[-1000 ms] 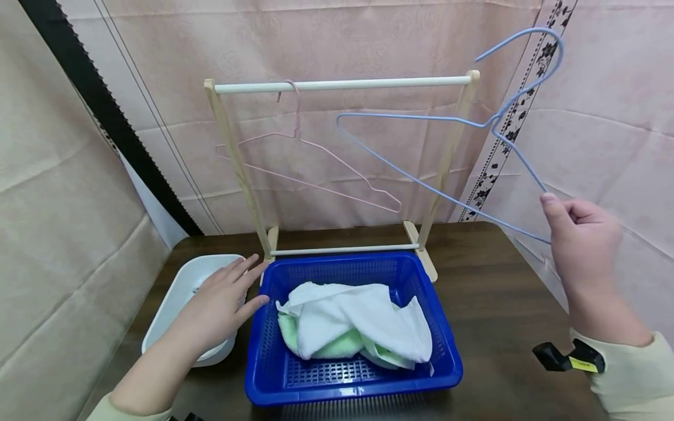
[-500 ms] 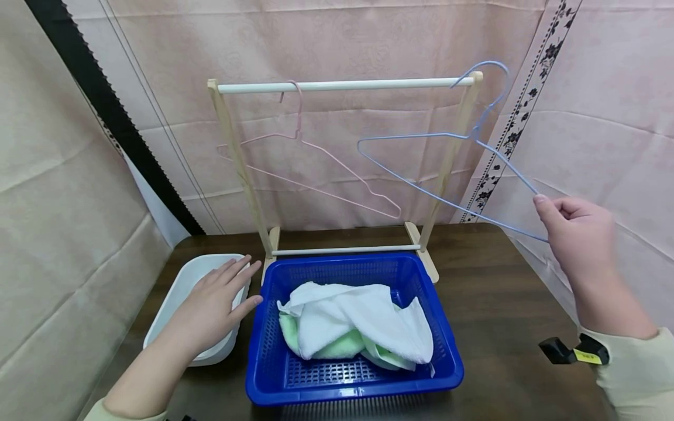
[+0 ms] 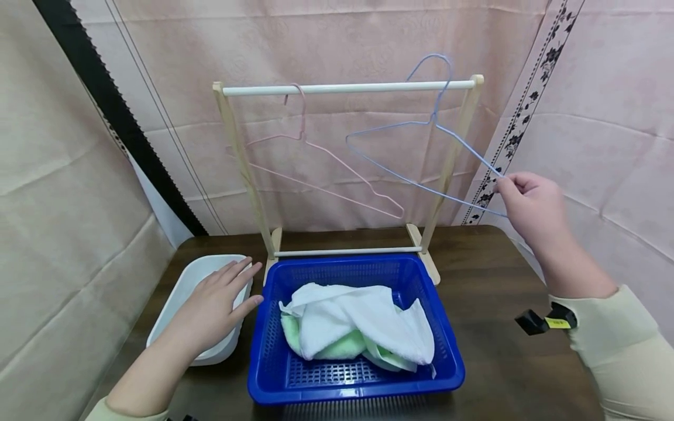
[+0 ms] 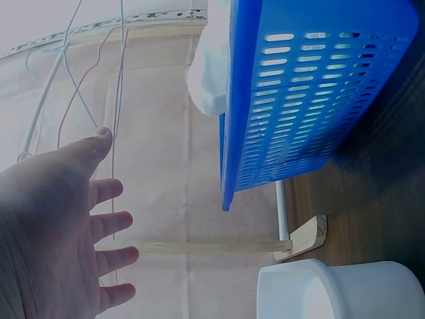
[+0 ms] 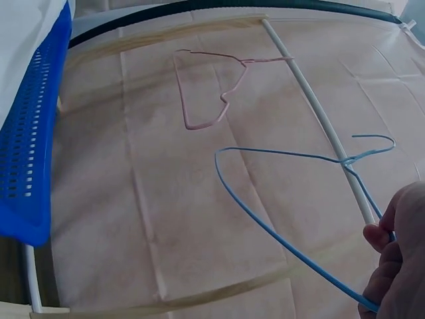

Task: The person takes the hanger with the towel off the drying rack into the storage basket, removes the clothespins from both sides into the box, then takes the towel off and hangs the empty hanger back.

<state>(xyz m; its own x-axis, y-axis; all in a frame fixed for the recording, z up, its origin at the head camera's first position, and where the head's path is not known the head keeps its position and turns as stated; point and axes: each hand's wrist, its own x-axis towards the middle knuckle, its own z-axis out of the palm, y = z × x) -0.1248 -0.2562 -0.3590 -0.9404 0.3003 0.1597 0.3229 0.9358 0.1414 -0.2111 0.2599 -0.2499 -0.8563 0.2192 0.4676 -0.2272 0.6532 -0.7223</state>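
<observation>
My right hand [image 3: 532, 207] pinches the right end of a blue wire clothes hanger [image 3: 389, 169]. The hanger's neck crosses in front of the rack's white top bar [image 3: 347, 88], and its hook [image 5: 382, 141] stands above the bar; whether they touch I cannot tell. A pink hanger [image 3: 337, 153] hangs from the same bar, further left. My left hand [image 3: 213, 307], fingers straight and spread, is over a white tub [image 3: 174, 310] beside the left rim of a blue basket [image 3: 258, 351]. It holds nothing in the left wrist view. White and pale green cloths [image 3: 358, 321] lie bunched in the basket.
The rack's wooden posts [image 3: 239, 169] rise behind the basket, with feet [image 3: 429, 263] on the dark wooden table [image 3: 500, 280]. A pale fabric backdrop [image 3: 368, 35] closes off the back and sides.
My right hand has moved left and slightly up with the blue hanger, bringing its hook from the right of the rack to the top bar. The left hand has shifted slightly left.
</observation>
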